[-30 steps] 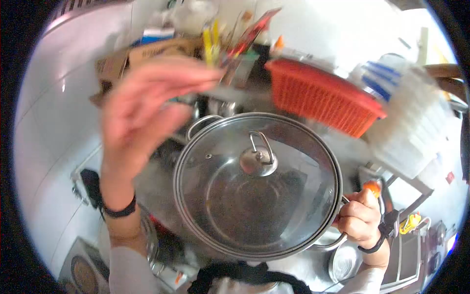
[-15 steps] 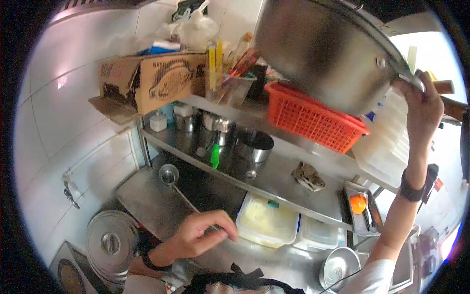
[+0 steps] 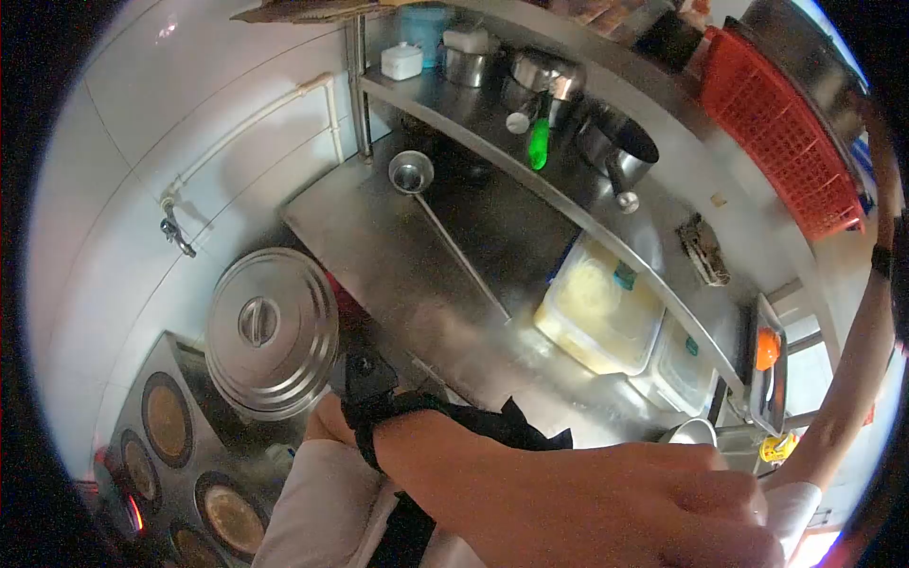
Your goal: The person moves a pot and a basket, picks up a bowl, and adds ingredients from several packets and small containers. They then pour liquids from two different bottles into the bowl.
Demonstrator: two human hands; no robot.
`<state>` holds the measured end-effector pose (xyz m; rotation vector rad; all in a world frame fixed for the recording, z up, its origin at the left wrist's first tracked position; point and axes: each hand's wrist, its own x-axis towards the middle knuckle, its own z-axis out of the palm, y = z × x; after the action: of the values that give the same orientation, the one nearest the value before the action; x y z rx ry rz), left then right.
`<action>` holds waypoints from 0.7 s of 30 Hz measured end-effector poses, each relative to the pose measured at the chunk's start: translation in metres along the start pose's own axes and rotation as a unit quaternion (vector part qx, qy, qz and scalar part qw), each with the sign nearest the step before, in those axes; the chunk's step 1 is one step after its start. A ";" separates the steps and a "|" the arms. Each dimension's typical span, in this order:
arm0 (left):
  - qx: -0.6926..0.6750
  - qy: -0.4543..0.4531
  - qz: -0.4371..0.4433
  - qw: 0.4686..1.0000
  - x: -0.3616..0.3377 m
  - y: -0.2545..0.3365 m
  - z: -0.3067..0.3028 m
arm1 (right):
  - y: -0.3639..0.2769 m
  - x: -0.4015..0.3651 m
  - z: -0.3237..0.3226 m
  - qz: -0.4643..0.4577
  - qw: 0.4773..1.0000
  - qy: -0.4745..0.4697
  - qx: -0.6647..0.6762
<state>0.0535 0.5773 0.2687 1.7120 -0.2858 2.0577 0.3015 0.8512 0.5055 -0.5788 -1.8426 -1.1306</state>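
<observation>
- White-tiled wall [image 3: 123, 170] along the left with a tap [image 3: 177, 237] on it, steel worktop [image 3: 341, 218] slanting across the middle.
- Up to the top right: steel pot [image 3: 810, 71], just above the rim of the red basket [image 3: 776, 133], partly swallowed by the dark edge of the view. Cannot tell from here: resting in the basket or held over it.
- Right beside the pot, right hand [image 3: 877, 142], raised high. Too dark around those fingers; cannot tell, grasping or merely touching.
- Down to the foreground, big and close: left hand [image 3: 625, 502], back uppermost, fingers bent, well apart from the pot. Undersides hidden, so cannot tell, clenched on something or not.
- Beyond it on the worktop, ladle [image 3: 411, 172], handle slanting towards a tub [image 3: 601, 303] of pale contents, with a second tub [image 3: 677, 369] just beside.
- Over to the shelf [image 3: 663, 218]: white jar [image 3: 401, 61], bright green handle [image 3: 539, 144], saucepan [image 3: 615, 142], crumpled cloth [image 3: 703, 251].
- At the far right, orange item [image 3: 767, 350] on a tray [image 3: 772, 412].
- Lower left, broad round lid [image 3: 273, 331] near the hotplates [image 3: 169, 419].
</observation>
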 end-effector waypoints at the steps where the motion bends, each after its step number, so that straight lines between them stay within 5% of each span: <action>1: 0.021 0.041 0.041 0.998 -0.002 -0.003 0.005 | -0.002 -0.002 0.004 -0.064 0.991 -0.004 -0.115; 3: 0.020 0.098 0.056 0.993 -0.003 -0.012 0.015 | 0.006 -0.004 0.015 -0.127 0.966 -0.012 -0.225; 5: 0.018 0.150 0.077 0.986 -0.003 -0.015 0.014 | 0.020 0.000 0.025 -0.067 0.995 -0.077 -0.022; 9: 0.091 0.065 0.049 0.992 0.000 -0.004 -0.008 | -0.014 -0.002 0.017 -0.025 0.983 -0.102 -0.153; 11: 0.093 0.042 0.034 0.994 0.002 -0.006 -0.020 | -0.040 -0.008 0.003 0.007 0.992 -0.018 -0.126; 12: 0.088 0.012 0.058 0.994 0.002 -0.012 -0.029 | -0.059 -0.013 -0.009 0.103 0.993 -0.035 -0.047; 14: 0.063 -0.017 0.077 0.995 -0.008 -0.014 -0.046 | -0.073 -0.044 -0.036 0.120 0.991 -0.052 -0.025; 16: -0.022 -0.206 -0.198 0.958 -0.023 -0.008 -0.072 | -0.091 -0.095 -0.065 0.151 0.986 -0.067 0.032; 18: -0.057 -0.282 -0.167 0.943 -0.029 -0.034 -0.072 | -0.152 -0.149 -0.104 0.232 0.970 -0.069 0.040; 19: -0.065 -0.263 -0.191 0.943 -0.051 -0.042 -0.076 | -0.205 -0.178 -0.117 0.405 0.890 -0.070 0.199; 20: -0.086 -0.322 -0.246 0.910 -0.058 -0.049 -0.082 | -0.236 -0.207 -0.126 0.257 0.936 -0.233 0.059; 21: -0.114 -0.310 -0.280 0.901 -0.075 -0.056 -0.081 | -0.258 -0.232 -0.140 0.114 0.899 -0.413 -0.093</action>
<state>0.0185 0.6459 0.1722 1.9629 -0.1831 1.0026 0.2894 0.6172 0.2140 -1.5283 -2.2757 -0.9688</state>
